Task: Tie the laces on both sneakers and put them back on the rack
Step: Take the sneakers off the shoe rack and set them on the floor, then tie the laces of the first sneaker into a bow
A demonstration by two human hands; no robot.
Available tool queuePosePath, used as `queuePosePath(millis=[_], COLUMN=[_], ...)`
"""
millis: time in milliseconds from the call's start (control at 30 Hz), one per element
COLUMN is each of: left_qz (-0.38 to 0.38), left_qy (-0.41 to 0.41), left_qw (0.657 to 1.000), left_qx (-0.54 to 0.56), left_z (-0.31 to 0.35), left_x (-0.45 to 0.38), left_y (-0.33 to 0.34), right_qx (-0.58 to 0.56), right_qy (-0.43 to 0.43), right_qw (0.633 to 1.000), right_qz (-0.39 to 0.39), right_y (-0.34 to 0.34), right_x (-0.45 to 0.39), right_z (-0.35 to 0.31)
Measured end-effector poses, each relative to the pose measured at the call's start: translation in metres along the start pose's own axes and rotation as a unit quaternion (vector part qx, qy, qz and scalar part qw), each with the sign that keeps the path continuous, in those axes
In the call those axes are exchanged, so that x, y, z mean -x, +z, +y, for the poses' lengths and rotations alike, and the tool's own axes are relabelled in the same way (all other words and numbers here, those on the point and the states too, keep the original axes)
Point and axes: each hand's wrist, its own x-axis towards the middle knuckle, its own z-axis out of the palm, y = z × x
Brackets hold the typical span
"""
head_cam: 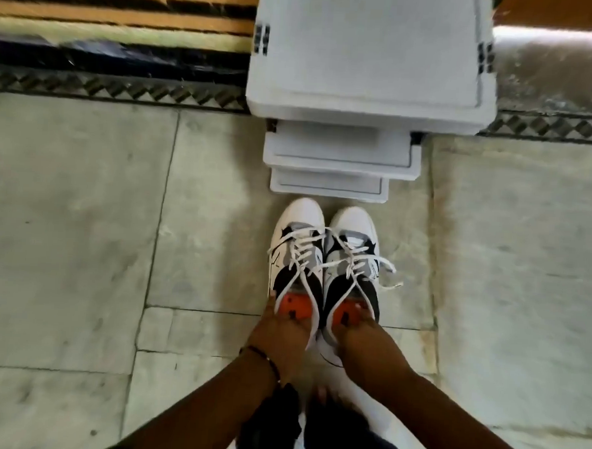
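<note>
Two white, grey and black sneakers with orange insoles stand side by side, toes pointing toward the white rack [366, 104]. The left sneaker [298, 245] and the right sneaker [353, 251] both have loose white laces hanging over their sides. My left hand [280, 326] grips the heel opening of the left sneaker, fingers inside on the orange insole. My right hand [364, 334] grips the heel opening of the right sneaker the same way. The rack's stepped white shelves lie just beyond the toes.
Pale stone floor tiles [98, 248] spread on both sides of the sneakers. A striped orange and black mat [120, 12] lies at the back left beyond a patterned border. My dark trousers [331, 435] show at the bottom.
</note>
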Motion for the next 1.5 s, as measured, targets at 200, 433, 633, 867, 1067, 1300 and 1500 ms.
queuePosePath(millis=[200,433,633,867,1067,1300,1500], left_qz=[0.09,0.154,0.155,0.205,0.194,0.34,0.286], left_qy=[0.052,0.077,0.057,0.016,0.016,-0.11,-0.158], left_qw=[0.989,0.978,0.986,0.963,0.963,0.882,0.866], left_qx=[-0.104,-0.121,0.017,0.173,0.185,0.307,0.378], left_z=[-0.016,-0.017,-0.014,-0.003,0.009,-0.005,-0.021], left_x=[-0.031,-0.035,-0.015,-0.001,0.007,-0.006,-0.03], left_y=[0.069,0.091,0.081,0.087,0.095,0.076,0.07], right_qx=[0.148,0.214,0.195,0.092,0.099,-0.066,-0.349], right_qy=[-0.081,-0.131,-0.096,-0.052,-0.034,-0.126,-0.014], right_qw=[0.984,0.964,0.968,0.991,0.993,0.969,0.922], right_qz=[0.06,0.089,0.122,0.079,0.062,0.201,0.166], right_y=[0.033,0.076,0.063,0.053,0.049,0.014,0.035], right_x=[-0.024,-0.025,-0.02,-0.014,0.007,-0.004,-0.052], right_z=[0.029,0.051,0.023,0.011,0.013,-0.006,-0.015])
